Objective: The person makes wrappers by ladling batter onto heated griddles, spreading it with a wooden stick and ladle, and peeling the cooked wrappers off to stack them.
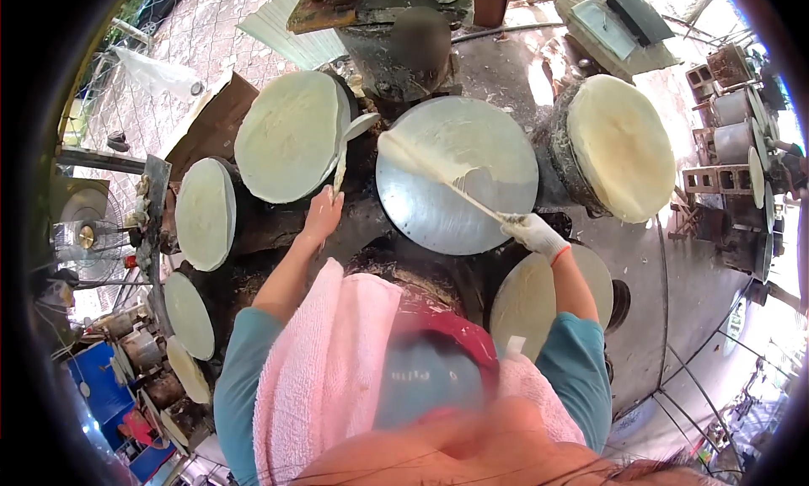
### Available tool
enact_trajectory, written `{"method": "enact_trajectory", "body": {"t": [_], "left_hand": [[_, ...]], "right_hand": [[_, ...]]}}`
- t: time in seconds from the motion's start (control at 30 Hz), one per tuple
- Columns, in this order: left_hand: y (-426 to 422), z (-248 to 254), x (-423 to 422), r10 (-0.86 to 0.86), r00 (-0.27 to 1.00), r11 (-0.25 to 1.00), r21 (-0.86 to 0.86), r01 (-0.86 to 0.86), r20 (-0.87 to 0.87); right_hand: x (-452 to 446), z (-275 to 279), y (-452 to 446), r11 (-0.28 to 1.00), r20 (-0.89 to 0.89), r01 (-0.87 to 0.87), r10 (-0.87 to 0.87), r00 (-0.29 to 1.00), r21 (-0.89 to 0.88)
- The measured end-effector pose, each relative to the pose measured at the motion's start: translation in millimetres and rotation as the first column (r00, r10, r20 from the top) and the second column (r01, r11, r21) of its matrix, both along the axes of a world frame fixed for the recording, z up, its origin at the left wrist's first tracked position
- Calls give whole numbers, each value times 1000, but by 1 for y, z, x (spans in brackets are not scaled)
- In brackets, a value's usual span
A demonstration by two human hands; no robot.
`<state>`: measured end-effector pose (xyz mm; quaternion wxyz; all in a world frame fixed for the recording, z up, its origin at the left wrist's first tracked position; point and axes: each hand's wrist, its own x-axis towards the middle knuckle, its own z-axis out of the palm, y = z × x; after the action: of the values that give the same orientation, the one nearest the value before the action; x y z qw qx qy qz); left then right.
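My bare left hand [323,214] is closed around the handle of a ladle [362,125], whose pale bowl is raised between two griddles. My right hand [537,236], in a whitish glove, grips a long, thin batter spreader [476,201]. The spreader reaches left across a round metal griddle [421,221] in front of me. Pale batter [484,132] coats the far part of that griddle, while bare shiny metal shows on the near side. The spreader's far end looks broad and smeared with batter.
Around me stand more griddles with pale rounds: a large round [291,136] at left, a browned round [624,149] at right, one [527,305] under my right arm, and several down the left side. A fan [86,233] stands far left. Cinder blocks [716,180] are at right.
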<state>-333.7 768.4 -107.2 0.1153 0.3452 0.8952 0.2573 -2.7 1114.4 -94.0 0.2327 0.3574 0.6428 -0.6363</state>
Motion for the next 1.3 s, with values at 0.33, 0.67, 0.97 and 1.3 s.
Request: {"method": "enact_trajectory", "body": {"t": [0.33,0.67,0.97,1.3], "left_hand": [[24,9,1,-299,946,894,-384,232,-124],[-62,21,64,-298,882,749,-484,453,364],[-72,61,-33,-326,893,913,351,211,311],[-139,43,-83,-358,873,893,394,217,331]], "right_hand": [[-13,-17,-1,994,-154,110,-105,982,21],[76,15,-142,775,-52,571,-604,795,-271],[-171,-20,-293,394,-34,802,-904,425,-449],[-149,-121,-318,197,-217,946,-942,255,256]]}}
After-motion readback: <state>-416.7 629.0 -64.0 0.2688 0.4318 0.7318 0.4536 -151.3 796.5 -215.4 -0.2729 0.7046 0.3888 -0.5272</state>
